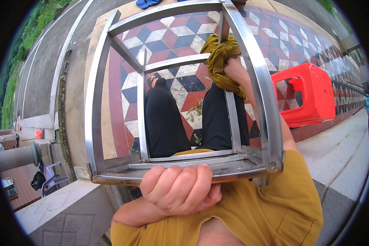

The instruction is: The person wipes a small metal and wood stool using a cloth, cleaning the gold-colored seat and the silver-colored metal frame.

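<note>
A metal stool frame (pixel 93 101) of shiny square tubing is held up before me, its legs pointing away. My left hand (pixel 181 189) grips the near edge of its seat end, fingers curled over the rim. Reaching through the frame's right side, my right hand (pixel 235 69) presses a bunched olive-yellow cloth (pixel 216 50) around a tube where a crossbar meets a leg. The cloth hides most of its fingers. Part of the cloth hangs down beside my right knee.
To the right, a red plastic stool (pixel 318 95) lies on its side on the patterned tile floor (pixel 189 83). Green leaf scraps (pixel 196 110) are scattered between my legs. Blue slippers (pixel 147 3) lie at the far edge. A low tiled wall (pixel 77 196) stands at left.
</note>
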A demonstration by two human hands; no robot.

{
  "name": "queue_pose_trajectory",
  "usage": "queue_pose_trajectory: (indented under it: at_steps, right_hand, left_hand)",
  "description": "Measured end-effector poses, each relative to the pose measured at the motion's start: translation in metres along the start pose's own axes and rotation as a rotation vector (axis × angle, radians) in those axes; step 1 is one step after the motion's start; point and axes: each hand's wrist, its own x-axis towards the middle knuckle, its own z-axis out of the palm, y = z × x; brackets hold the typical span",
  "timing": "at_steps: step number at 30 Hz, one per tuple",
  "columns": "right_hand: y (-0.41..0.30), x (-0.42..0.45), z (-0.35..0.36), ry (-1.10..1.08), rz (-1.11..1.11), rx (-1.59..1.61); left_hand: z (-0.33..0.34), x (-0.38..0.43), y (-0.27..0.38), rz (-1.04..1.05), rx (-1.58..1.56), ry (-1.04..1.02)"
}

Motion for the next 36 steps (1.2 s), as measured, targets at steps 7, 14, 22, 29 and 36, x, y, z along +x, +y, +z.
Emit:
queue_pose_trajectory:
  at_steps: [7, 14, 22, 29, 36]
  right_hand:
    - [-0.028, -0.037, -0.024, 0.007, -0.158, -0.014]
    - [-0.063, -0.082, -0.084, -0.017, -0.316, 0.154]
    - [-0.077, -0.135, -0.1, -0.312, -0.197, 0.223]
    - [-0.059, -0.051, -0.064, -0.023, -0.201, 0.121]
    - [-0.053, -0.029, -0.042, 0.129, -0.223, 0.044]
  left_hand:
    - [-0.002, -0.006, 0.001, 0.015, 0.003, 0.011]
    - [-0.005, -0.004, 0.003, 0.048, -0.033, 0.003]
    - [-0.002, -0.008, 0.005, 0.058, -0.021, 0.024]
    - [0.003, -0.007, 0.011, 0.075, -0.029, 0.057]
    - [0.002, -0.001, 0.009, 0.022, -0.011, 0.004]
